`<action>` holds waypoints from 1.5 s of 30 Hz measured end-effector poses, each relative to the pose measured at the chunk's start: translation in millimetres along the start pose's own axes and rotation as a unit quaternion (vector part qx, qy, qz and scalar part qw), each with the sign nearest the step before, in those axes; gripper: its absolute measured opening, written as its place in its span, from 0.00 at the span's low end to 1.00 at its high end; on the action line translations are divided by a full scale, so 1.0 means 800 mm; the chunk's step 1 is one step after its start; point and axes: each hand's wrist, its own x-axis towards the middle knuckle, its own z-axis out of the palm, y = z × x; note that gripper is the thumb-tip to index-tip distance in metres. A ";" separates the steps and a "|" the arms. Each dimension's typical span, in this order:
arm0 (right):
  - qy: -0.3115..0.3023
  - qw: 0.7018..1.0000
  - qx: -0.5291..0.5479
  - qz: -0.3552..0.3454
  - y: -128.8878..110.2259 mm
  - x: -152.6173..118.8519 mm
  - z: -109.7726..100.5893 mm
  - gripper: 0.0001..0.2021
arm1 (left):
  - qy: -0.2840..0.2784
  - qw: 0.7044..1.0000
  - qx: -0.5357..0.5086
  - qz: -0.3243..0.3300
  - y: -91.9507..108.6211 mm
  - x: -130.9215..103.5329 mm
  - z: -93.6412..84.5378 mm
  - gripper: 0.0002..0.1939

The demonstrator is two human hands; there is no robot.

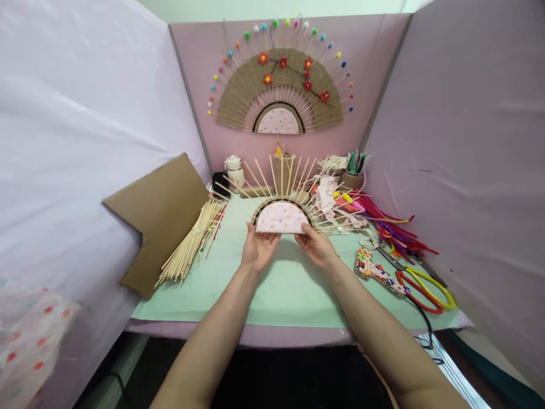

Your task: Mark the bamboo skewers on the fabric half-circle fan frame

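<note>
Fan (283, 218), half-round, pink spotted front, dark braided edge, pale sticks fanned out behind: in both hands over the middle of the counter (272, 301), straight edge toward the body. Left hand (258, 247): pinching the lower left corner, thumb in front, fingers beneath. Right hand (315, 244): pinching near the lower right corner, thumb on the pink front.

Containers, rear of counter. White jar (234, 172): left of centre, lidded, contents hidden. Black box (221, 186): just beside the jar, crossed by sticks, contents unclear. Burlap cup (286, 165): straight behind the fan, partly masked by its sticks, inside hidden. Brown can (351, 181): rear right, holding tools (356, 161), green-handled, upright.

Surroundings, left side. Cardboard (166, 207): large, notched, leaning. Bundle of sticks (191, 238): propped over its lower right edge.

Surroundings, right side. Cloth scraps (326, 193): pink, heaped, partly behind the fan's sticks. Pipe cleaners (395, 227): red and purple, in a loose pile. Glue gun (380, 274): patterned, near the right front, black cord trailing off the counter. Scissors (403, 267): just beside the glue gun, handles red and yellow.

Rear panel: wall fan (247, 91), burlap, with red flowers and coloured pompoms on stick tips
</note>
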 end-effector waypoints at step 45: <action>-0.271 0.526 -0.799 -0.112 -0.123 0.130 -0.073 0.26 | 0.274 0.926 0.242 0.090 0.036 -0.083 -0.036 0.06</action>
